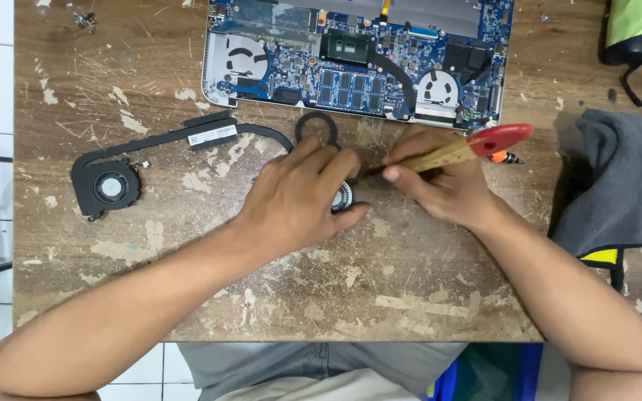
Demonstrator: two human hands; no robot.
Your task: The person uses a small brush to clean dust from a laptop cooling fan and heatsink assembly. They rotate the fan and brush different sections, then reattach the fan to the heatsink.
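Fan (343,197) under hands, scarred wooden table (410,289).

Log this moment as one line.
left hand: holds fan | right hand: holds brush | laptop: open

Near half of counter (380,297) bare, open passage. Far: opened laptop (358,59) blocks. Left: fan with heat pipe (113,182). Right: grey cloth (618,186).
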